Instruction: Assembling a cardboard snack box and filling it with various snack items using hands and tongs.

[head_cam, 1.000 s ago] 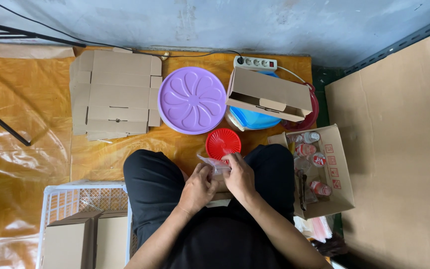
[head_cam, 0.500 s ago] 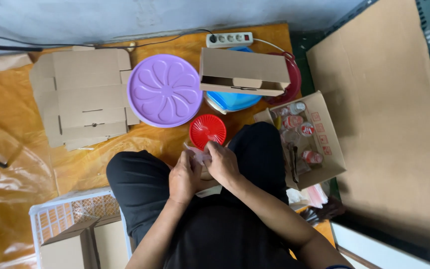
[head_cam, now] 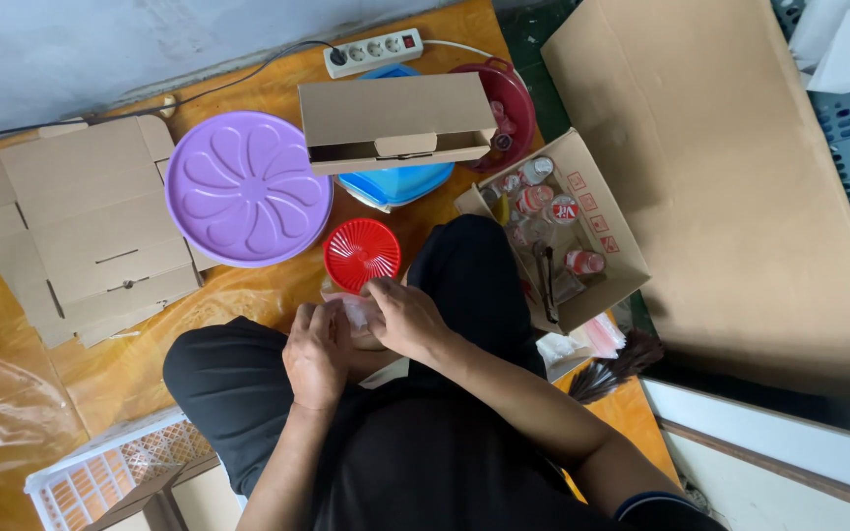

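Hands meet over the lap of a person who sits cross-legged on the floor. The left hand (head_cam: 319, 352) and the right hand (head_cam: 403, 321) both pinch one small clear plastic bag (head_cam: 356, 310), and the fingers of both hands are curled tight on its edges. The bag sits between the two hands, just below one red ribbed lid (head_cam: 362, 254) that lies on the orange floor sheet (head_cam: 238, 295). What is inside the bag, I cannot tell; the view is too small there.

Beside the red lid lies one round purple lid (head_cam: 248, 187) with a flower pattern. Left of it there is one stack of flat cardboard boxes (head_cam: 81, 221); the number of sheets I cannot count. Above the hands one folded cardboard box (head_cam: 397, 120) rests on one blue container (head_cam: 395, 184), and one dark red basin (head_cam: 516, 103) is just behind. One white power strip (head_cam: 373, 51) lies near the wall.

At the right knee stands one open carton (head_cam: 597, 221) holding small jars (head_cam: 538, 200); about four red-labelled tops show. One white plastic crate (head_cam: 100, 472) is at the lower left.
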